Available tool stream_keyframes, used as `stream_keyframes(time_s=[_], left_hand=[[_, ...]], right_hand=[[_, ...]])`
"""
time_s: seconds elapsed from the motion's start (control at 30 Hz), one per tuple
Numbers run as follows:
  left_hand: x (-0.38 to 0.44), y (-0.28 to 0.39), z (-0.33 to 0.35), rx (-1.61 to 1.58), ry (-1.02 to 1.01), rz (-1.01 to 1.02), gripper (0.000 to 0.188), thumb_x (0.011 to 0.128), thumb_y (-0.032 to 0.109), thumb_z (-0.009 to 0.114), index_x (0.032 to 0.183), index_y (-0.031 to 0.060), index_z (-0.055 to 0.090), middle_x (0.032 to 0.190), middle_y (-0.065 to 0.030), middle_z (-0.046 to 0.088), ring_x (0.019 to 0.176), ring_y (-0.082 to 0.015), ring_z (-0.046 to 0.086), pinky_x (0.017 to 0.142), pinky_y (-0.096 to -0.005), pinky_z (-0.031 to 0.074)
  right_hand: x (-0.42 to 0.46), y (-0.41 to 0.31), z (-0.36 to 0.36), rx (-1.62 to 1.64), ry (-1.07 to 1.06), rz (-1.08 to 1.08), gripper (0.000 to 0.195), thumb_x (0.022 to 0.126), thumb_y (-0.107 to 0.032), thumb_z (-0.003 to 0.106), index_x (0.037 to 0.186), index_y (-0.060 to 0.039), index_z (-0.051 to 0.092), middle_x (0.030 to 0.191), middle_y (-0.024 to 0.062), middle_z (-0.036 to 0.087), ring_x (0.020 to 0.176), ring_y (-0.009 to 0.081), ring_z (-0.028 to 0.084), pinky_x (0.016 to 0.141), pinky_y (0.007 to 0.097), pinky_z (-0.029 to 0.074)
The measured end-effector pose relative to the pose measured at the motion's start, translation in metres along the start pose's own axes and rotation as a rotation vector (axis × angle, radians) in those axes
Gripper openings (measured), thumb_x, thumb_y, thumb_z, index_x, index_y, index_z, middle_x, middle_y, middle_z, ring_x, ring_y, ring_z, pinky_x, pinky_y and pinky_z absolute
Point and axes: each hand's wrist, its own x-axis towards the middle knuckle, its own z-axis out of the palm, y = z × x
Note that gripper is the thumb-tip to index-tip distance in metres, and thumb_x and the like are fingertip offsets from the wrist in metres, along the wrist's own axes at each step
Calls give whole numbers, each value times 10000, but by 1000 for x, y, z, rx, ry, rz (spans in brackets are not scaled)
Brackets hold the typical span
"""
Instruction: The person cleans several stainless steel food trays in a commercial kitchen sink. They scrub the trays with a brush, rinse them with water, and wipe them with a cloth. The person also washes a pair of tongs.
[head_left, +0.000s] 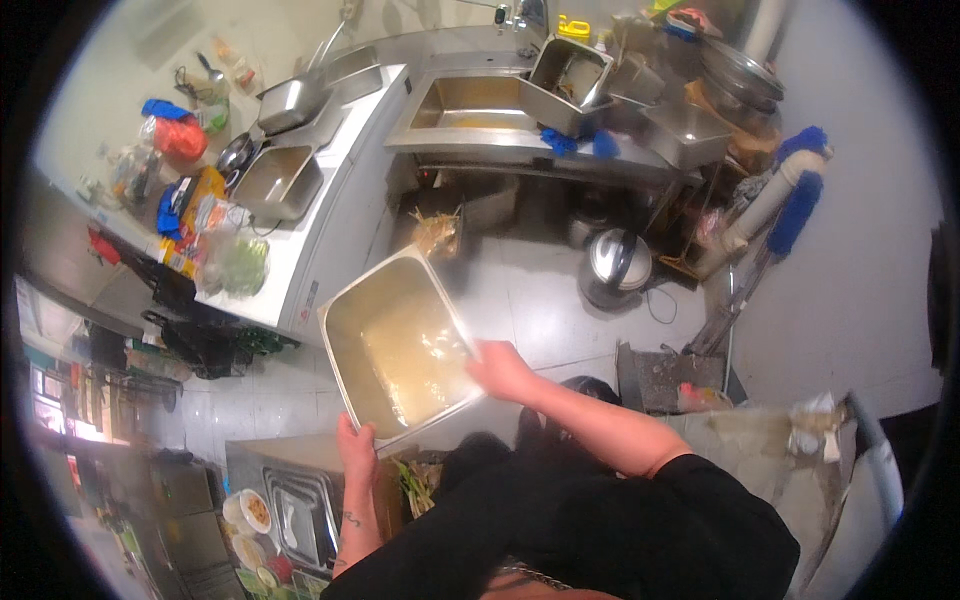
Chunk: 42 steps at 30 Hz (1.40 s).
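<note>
Between my hands I hold a deep rectangular stainless steel pan (397, 345) above the tiled floor. Shiny reflections show on its inside, and pale yellowish liquid seems to lie in it, though glare makes that hard to tell. My left hand (357, 444) grips the near left corner, thumb over the rim. On the opposite side, my right hand (504, 371) grips the rim near the right corner and looks slightly blurred. The fingers under the pan are hidden.
Ahead stands a stainless steel sink (472, 139) with stacked pans beside it. A white counter (300, 247) at left bears pans and bagged food. On the floor are a rice cooker (616, 262) and a dustpan (652, 375). Lidded trays (300, 517) lie near my left forearm.
</note>
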Motion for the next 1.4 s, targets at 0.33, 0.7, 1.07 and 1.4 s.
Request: stream_keyframes(time_s=[0.33,0.7,1.07,1.4], left_hand=[[222,86,103,-187,-10,-117,271,850,-38,517,1117,-11,554,1048,-82,630,969,-154,583,886,-310,461],[442,142,172,-169,-95,-294,452,762,-32,496,1213,-15,525,1092,-107,614,944,-206,608,848,-324,503],[578,172,272,-351,82,-253,499,750,-10,533,1246,5,481,1110,-117,583,981,-227,593,875,-357,500],[624,213,379,-382,202,-249,507,771,-22,487,1277,-3,462,1126,-113,574,990,-214,590,868,-355,499]], right_hand=[[223,2,-87,-60,22,29,291,831,-192,514,923,58,632,841,294,650,837,460,637,773,499,509],[429,18,-150,-28,95,10,296,843,-191,507,857,87,609,763,304,634,759,458,645,742,511,518],[620,33,-294,-2,-209,-40,566,992,-464,417,885,26,678,836,246,670,817,371,668,817,471,509],[887,129,-571,-1103,-281,154,268,816,-150,554,983,-13,712,1075,212,681,1010,355,661,835,447,539]])
